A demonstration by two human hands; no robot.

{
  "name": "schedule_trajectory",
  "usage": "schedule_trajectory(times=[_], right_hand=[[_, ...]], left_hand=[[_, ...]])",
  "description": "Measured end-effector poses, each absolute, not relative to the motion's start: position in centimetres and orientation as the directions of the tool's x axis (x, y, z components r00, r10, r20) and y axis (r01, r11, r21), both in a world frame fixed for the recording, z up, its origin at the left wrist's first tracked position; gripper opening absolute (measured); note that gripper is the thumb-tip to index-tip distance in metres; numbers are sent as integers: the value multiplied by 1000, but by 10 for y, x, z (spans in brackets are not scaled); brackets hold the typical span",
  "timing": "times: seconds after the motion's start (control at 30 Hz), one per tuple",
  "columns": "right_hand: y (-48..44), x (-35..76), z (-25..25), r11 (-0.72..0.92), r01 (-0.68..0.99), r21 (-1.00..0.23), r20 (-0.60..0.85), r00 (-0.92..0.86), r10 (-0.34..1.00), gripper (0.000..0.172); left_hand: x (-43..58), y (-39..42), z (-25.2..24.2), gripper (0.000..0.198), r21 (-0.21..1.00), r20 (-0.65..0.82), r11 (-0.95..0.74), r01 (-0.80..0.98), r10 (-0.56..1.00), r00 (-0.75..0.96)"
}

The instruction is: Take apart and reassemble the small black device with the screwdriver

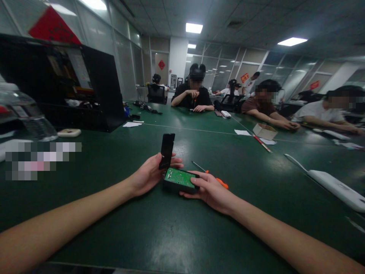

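My left hand [148,175] grips a flat black cover [167,150] between thumb and fingers, and the cover stands nearly upright. Its lower end is close to the left end of a black plastic case [178,187]; whether they touch I cannot tell. In the case's open top lies a green circuit board [179,177], face up. My right hand [211,190] holds the case by its right end, thumb on the board and fingers beneath. Just behind that hand rests a screwdriver [222,183] with an orange handle, its thin metal shaft pointing away to the left.
A large black open-fronted box [102,87] and a plastic bottle [31,114] stand on the left of the green table [128,236]. To the right lie a white device with a cable [336,186], a small carton [265,131] and a red stick [261,144]. Several people sit around the table.
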State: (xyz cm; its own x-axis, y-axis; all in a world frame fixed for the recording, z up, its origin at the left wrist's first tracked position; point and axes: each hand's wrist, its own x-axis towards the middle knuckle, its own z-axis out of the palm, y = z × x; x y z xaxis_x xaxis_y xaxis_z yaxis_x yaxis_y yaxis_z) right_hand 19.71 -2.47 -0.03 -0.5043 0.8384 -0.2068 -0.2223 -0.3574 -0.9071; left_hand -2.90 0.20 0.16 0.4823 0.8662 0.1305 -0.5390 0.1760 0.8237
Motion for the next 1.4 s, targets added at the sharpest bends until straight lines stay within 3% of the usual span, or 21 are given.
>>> schedule_trajectory(times=[0.2, 0.33, 0.43, 0.73, 1.03, 1.3, 1.4], right_hand=[[-25, 197, -2, -326, -220, -920, -184, -491, 852, 45], [-24, 195, -3, -311, -201, -929, -185, -476, 860, 40], [-25, 195, -2, -308, -201, -930, -184, -470, 863, 40], [-25, 196, -2, -300, -207, -931, -171, -479, 861, 30], [-22, 196, -5, -298, -227, -927, -167, -461, 872, 32], [-23, 198, -3, -320, -245, -915, -171, -484, 858, 31], [-22, 198, -3, -355, -282, -891, -183, -493, 851, 39]], left_hand=[[-31, 2, -3, 40, 946, 316, -228, -230, 804, 504], [-34, -2, 2, 41, 895, 333, -438, 88, 784, 524], [-35, -5, 5, 42, 839, 367, -516, 174, 772, 519], [-32, -6, 7, 42, 852, 376, -497, 164, 800, 468], [-31, -1, -2, 42, 866, 342, -457, 202, 837, 426], [-30, 0, -3, 41, 939, 297, -341, 50, 874, 384], [-28, 2, -2, 38, 953, 281, -301, 2, 893, 352]])
